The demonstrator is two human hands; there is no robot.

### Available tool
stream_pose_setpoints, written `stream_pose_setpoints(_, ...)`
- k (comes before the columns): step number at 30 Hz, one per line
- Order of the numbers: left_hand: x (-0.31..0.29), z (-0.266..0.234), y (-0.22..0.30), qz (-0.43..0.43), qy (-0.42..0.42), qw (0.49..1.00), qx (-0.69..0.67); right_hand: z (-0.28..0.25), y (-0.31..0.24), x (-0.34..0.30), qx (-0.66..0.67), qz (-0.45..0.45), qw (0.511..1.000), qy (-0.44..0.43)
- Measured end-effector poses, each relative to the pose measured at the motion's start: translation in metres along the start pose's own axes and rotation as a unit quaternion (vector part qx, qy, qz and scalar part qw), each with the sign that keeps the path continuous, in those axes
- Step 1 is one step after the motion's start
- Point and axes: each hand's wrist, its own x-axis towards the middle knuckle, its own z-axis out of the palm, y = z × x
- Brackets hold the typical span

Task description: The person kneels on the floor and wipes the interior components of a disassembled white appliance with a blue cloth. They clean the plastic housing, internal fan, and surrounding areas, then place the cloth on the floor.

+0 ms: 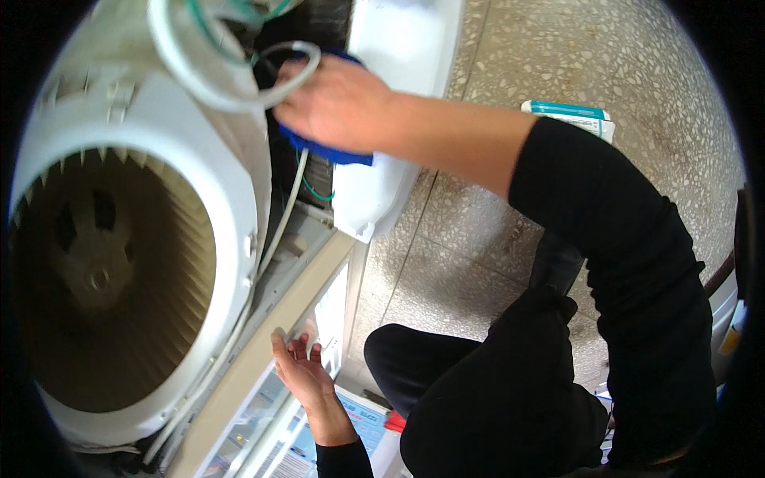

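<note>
My right hand (339, 103) reaches far across and presses on a blue cloth (351, 157), beside a dark opening in an appliance. Its fingertips are partly hidden behind a white cable loop (179, 68). Down in front, my left hand (303, 373) has its fingers apart and loosely curled, with nothing in it. It is against or just by the beige frame edge (271, 358); contact is hard to tell. At the left stands a white round fan housing (231, 215) with a dusty, finned blower wheel (100, 279) inside.
A white panel (398, 72) lies along the right of the opening. Thin white tubing (275, 247) and green wires (315, 191) run beside the housing. On the speckled floor (454, 231) sits a teal and white box (570, 115). A printed blue sheet (362, 422) shows under my left forearm.
</note>
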Motion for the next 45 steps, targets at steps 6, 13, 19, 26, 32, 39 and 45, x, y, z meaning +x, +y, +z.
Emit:
stream_pose_setpoints(6,0.011,-0.013,-0.015,0.053,-0.016,0.998,0.021,0.023,-0.016,0.033,-0.073,0.184,0.955,-0.222)
stream_pose_setpoints(13,0.025,-0.029,-0.031,0.181,-0.042,0.977,0.108,-0.006,-0.018,0.032,-0.078,0.113,0.967,-0.216)
stream_pose_setpoints(19,0.036,-0.032,-0.039,0.226,-0.061,0.969,0.076,0.023,-0.052,0.014,-0.152,0.145,0.948,-0.24)
stream_pose_setpoints(26,0.034,-0.025,-0.04,0.262,-0.052,0.962,0.05,-0.013,-0.058,0.008,-0.175,0.015,0.969,-0.175)
stream_pose_setpoints(32,0.033,-0.02,-0.042,0.284,-0.051,0.957,-0.015,-0.025,-0.071,0.036,-0.25,0.035,0.885,-0.39)
stream_pose_setpoints(39,0.032,-0.026,-0.042,0.242,-0.073,0.967,-0.013,0.017,-0.103,0.05,-0.22,0.041,0.839,-0.497)
stream_pose_setpoints(45,0.033,-0.012,-0.047,0.258,-0.038,0.963,-0.06,0.024,-0.097,0.006,-0.142,-0.042,0.952,-0.269)
